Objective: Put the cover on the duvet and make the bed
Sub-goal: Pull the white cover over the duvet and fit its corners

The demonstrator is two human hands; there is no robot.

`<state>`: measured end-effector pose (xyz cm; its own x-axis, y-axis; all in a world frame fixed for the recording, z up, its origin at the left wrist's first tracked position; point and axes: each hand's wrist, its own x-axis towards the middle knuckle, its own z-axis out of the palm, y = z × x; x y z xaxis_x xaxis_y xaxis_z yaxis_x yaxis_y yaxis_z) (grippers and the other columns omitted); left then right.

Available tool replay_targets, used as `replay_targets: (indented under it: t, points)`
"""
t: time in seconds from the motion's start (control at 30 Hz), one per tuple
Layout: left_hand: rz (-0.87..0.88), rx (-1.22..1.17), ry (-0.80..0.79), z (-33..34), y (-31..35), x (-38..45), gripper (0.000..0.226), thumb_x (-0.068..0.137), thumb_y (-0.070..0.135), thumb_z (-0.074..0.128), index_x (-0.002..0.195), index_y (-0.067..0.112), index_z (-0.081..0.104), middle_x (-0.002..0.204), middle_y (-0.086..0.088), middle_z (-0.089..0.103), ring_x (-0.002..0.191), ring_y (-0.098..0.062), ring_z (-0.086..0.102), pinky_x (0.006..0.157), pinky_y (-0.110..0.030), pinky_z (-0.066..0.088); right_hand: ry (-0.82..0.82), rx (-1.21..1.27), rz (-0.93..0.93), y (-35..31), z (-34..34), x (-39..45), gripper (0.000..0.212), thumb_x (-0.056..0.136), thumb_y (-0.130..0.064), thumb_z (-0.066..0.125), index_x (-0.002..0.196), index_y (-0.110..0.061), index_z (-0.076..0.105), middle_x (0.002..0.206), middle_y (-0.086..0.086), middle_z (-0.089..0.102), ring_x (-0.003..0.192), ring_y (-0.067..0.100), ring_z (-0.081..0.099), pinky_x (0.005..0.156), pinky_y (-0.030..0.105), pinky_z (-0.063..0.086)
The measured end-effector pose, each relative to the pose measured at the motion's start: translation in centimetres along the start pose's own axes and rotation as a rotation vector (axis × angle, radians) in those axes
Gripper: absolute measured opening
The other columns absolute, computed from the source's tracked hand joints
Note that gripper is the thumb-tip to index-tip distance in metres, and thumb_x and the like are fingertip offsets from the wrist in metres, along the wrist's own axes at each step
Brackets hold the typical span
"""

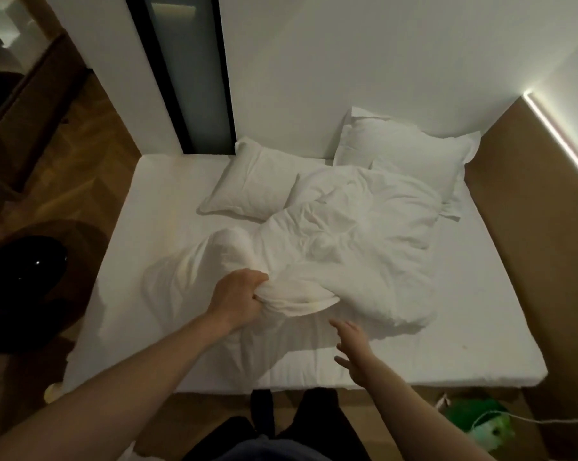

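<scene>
Item: duvet (344,241), white, one piece, lying in a crumpled heap on the middle of the bed (480,327), its far edge running up against the two pillows.

Handling (judged): soft and limp, with no stiffness of its own; it folds and bunches wherever it is gripped. Bulky but probably light for its size. The fabric looks smooth and may slide through a loose grip, so a full fistful holds better than a pinch. Not fragile. Best taken at a corner or along an edge, one hand to each, so the piece can be shaken flat; a hold in the middle only drags the heap along.

Appearance: plain white, heavily creased, puffed in rounded folds, thickest at the centre and right. Whether the cover is already on it cannot be told; cover and filling are not distinguishable here.

Hands: left hand (239,299) clenched round a gathered bunch of the duvet's near left part, fabric twisted in the fist. Right hand (352,347) released, fingers spread, holding nothing, hovering just over the bed near the duvet's near edge.

Also present: left pillow (251,184) lying flat; right pillow (410,151) propped toward the wall; white sheet on the mattress; wooden floor (91,154).
</scene>
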<state>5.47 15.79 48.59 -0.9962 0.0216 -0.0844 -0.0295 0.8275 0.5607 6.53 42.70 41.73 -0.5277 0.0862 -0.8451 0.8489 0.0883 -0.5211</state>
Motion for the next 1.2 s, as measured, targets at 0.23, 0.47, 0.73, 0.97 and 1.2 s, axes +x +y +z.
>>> replay_targets:
  t: [0.23,0.47,0.73,0.97,1.2]
  points:
    - [0.25,-0.099,0.041,-2.5,2.5,-0.2,0.016,0.061,0.019,0.053,0.062,0.031,0.044,0.059,0.012,0.044,0.058,-0.019,0.051,0.058,-0.033,0.039,-0.051,0.533,0.252,-1.1,3.5,3.8,0.086,0.078,-0.071,0.072,0.143,-0.02,0.048,0.14,0.01,0.054,0.119,0.031,0.061,0.09,0.043,0.059]
    - [0.206,0.045,0.066,-6.2,-3.5,-0.3,0.004,0.059,0.02,0.056,0.06,0.016,0.058,0.055,0.007,0.051,0.054,-0.015,0.046,0.061,-0.034,0.035,-0.046,0.746,-0.073,-9.7,3.1,4.2,0.037,0.089,0.012,0.05,0.116,-0.006,0.069,0.103,0.007,0.069,0.063,0.01,0.057,0.038,0.017,0.04]
    - [-0.219,0.448,-0.032,-12.2,-5.7,5.5,0.023,0.083,0.031,0.06,0.103,0.022,0.065,0.106,-0.011,0.072,0.089,-0.035,0.065,0.079,-0.039,0.048,-0.398,0.336,-0.519,-14.4,4.0,-9.3,0.036,0.094,0.003,0.05,0.118,-0.02,0.063,0.091,0.001,0.068,0.07,0.013,0.058,0.052,0.024,0.039]
    - [0.008,0.072,-0.369,-3.8,5.9,5.1,0.084,0.058,0.044,0.072,0.138,0.046,0.043,0.124,0.011,0.066,0.109,-0.02,0.064,0.087,-0.034,0.054,-0.331,0.216,-0.391,-12.3,3.6,-8.9,0.033,0.096,-0.002,0.054,0.12,-0.022,0.063,0.098,0.0,0.077,0.084,0.016,0.072,0.062,0.024,0.048]
    - [0.293,0.028,0.0,-1.8,6.9,5.1,0.034,0.066,0.031,0.049,0.088,0.023,0.074,0.089,-0.001,0.074,0.085,-0.032,0.067,0.072,-0.034,0.049,-0.156,0.351,-0.083,-6.9,-2.7,-3.0,0.032,0.098,-0.019,0.064,0.129,-0.014,0.062,0.127,0.012,0.069,0.108,0.029,0.072,0.082,0.038,0.06]
